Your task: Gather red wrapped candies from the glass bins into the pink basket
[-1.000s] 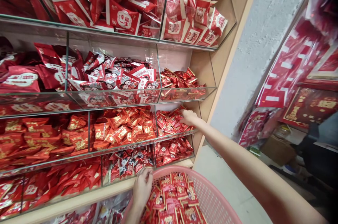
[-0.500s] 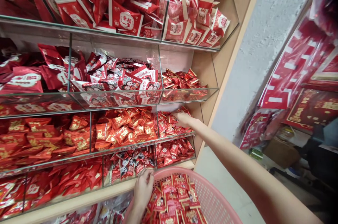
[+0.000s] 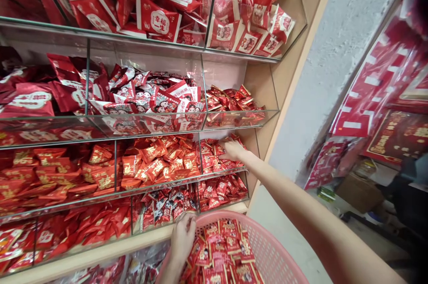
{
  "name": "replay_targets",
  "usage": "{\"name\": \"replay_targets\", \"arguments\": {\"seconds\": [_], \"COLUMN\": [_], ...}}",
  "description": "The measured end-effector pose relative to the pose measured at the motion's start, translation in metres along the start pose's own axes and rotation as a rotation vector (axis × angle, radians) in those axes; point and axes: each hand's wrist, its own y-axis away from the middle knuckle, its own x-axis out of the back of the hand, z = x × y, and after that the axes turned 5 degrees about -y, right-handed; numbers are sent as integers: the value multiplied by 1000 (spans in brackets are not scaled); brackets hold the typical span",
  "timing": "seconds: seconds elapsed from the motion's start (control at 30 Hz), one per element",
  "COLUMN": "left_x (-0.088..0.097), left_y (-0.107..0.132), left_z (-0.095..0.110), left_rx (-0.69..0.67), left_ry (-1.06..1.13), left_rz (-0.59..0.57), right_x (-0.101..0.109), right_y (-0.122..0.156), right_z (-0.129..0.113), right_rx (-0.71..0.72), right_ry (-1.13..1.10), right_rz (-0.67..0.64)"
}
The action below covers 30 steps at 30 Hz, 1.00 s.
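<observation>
My right hand [image 3: 233, 150] reaches into the rightmost clear bin of the third shelf, fingers curled down among small red candy packets [image 3: 214, 159]; what it grips is hidden. My left hand [image 3: 183, 236] wraps over the near rim of a pink plastic basket [image 3: 267, 248] held low in front of the shelves. The basket holds several small red packets [image 3: 224, 253] with cartoon faces.
Clear acrylic shelves [image 3: 140, 123] in a wooden unit [image 3: 294, 65] hold piles of red candy bags on every level. A grey concrete wall [image 3: 337, 43] stands to the right, with red decorations [image 3: 374, 92] and boxes beyond it.
My right hand has slid a little left and deeper into the bin of red packets. The left hand and the basket have stayed almost still.
</observation>
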Motion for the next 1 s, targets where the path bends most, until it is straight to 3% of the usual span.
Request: {"name": "replay_targets", "arguments": {"seconds": [0.37, 0.53, 0.73, 0.87, 1.0], "left_x": [-1, -1, -1, -1, 0], "left_y": [0, -1, 0, 0, 0], "left_z": [-1, 0, 0, 1, 2], "left_rx": [-3, -14, -22, -5, -18], "left_ry": [-5, -7, -34, -51, -60], "left_rz": [3, 3, 16, -4, 3], "right_x": [-3, -5, 5, 19, 33], "right_y": [2, 5, 13, 32, 75], "right_z": [-1, 3, 2, -2, -14], "right_rx": [-75, -92, -87, -48, 33], "right_ry": [37, 9, -31, -89, -225], "right_rz": [91, 56, 115, 186, 249]}}
